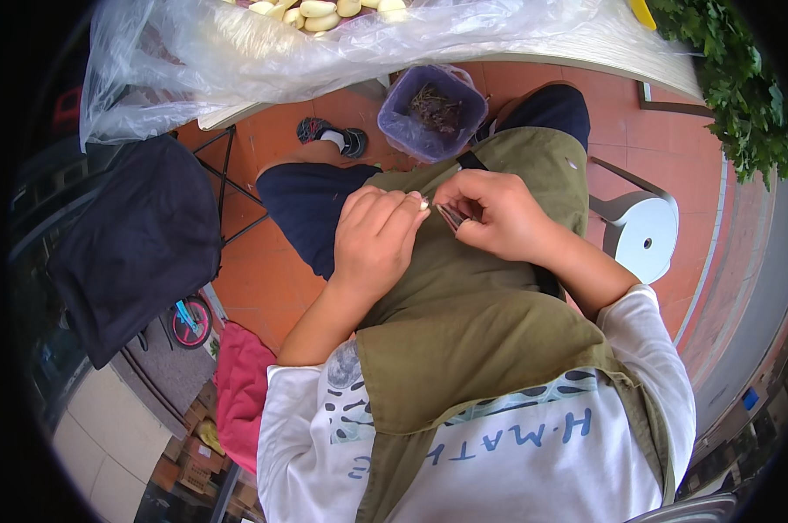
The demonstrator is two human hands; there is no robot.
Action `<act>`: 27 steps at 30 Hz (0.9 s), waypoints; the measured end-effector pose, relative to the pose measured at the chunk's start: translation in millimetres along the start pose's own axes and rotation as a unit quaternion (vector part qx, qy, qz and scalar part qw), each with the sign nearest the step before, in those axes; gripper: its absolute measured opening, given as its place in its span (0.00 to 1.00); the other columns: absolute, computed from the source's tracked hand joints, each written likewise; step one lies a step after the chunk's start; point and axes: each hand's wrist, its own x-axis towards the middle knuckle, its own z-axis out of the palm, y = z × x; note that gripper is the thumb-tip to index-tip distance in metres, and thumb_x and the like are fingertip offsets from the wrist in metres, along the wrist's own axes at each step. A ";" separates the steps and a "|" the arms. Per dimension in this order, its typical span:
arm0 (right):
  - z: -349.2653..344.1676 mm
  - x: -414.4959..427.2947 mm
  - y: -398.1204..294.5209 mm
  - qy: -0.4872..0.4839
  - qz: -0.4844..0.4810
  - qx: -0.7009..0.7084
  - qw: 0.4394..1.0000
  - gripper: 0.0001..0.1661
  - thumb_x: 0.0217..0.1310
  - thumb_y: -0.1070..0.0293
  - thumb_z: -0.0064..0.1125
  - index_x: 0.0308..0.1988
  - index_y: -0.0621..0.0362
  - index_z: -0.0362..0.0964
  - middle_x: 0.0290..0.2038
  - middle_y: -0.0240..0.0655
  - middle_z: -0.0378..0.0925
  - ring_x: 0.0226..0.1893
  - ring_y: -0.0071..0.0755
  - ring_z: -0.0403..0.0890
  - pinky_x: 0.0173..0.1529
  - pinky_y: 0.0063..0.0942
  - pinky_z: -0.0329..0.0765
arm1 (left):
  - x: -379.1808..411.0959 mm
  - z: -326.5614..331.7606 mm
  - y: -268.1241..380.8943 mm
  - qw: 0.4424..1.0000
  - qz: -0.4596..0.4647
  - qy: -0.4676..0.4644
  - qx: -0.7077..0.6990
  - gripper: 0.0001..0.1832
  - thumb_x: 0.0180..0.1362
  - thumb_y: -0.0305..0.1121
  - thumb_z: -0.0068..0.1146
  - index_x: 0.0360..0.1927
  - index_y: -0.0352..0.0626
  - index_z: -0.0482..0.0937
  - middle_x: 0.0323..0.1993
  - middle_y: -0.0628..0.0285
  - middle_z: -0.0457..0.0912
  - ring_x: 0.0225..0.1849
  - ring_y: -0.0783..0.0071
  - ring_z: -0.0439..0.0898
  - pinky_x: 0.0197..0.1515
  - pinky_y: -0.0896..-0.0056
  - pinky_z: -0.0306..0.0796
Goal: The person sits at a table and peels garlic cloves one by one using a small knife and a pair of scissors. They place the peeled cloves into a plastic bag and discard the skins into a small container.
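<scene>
My left hand pinches a small pale clove, which looks like garlic, between thumb and fingertips. Just to its right, my right hand grips a thin, dark, flat object, perhaps a small knife blade; the fingers cover most of it. Both hands are above my lap, over an olive-green apron. Beyond them, a purple plastic bin with a clear liner stands on the floor, with dry brown scraps inside. At the top edge, peeled garlic cloves lie on clear plastic sheeting over the table.
The pale table edge curves across the top. A white stool stands at right, and green leaves hang at upper right. On the left are a dark fabric-covered seat, a pink-wheeled child's bike and a red cloth.
</scene>
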 end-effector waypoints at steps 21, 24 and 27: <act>-1.1 -1.1 5.5 -0.099 0.146 0.341 0.923 0.18 0.52 0.82 0.45 0.44 0.67 0.72 0.36 0.34 0.78 0.32 0.19 0.76 0.35 0.17 0.73 | -1.3 -8.5 -0.8 0.998 0.053 0.029 -0.034 0.13 0.40 0.22 0.63 0.34 0.36 0.79 0.28 0.58 0.79 0.30 0.64 0.76 0.39 0.63 0.71; -1.2 -0.6 6.0 -0.103 0.148 0.339 0.923 0.17 0.54 0.80 0.46 0.45 0.67 0.72 0.35 0.33 0.78 0.31 0.18 0.76 0.34 0.17 0.73 | -0.6 -8.3 -1.0 0.996 0.075 0.034 -0.020 0.14 0.41 0.24 0.64 0.35 0.37 0.78 0.29 0.61 0.77 0.29 0.67 0.75 0.38 0.64 0.71; -1.6 -1.1 8.0 -0.106 0.160 0.333 0.923 0.15 0.58 0.79 0.48 0.46 0.66 0.72 0.34 0.32 0.78 0.31 0.18 0.75 0.34 0.17 0.72 | -0.6 -7.6 -2.0 0.995 0.094 0.034 -0.014 0.14 0.42 0.24 0.64 0.36 0.37 0.78 0.29 0.61 0.77 0.29 0.67 0.75 0.39 0.64 0.71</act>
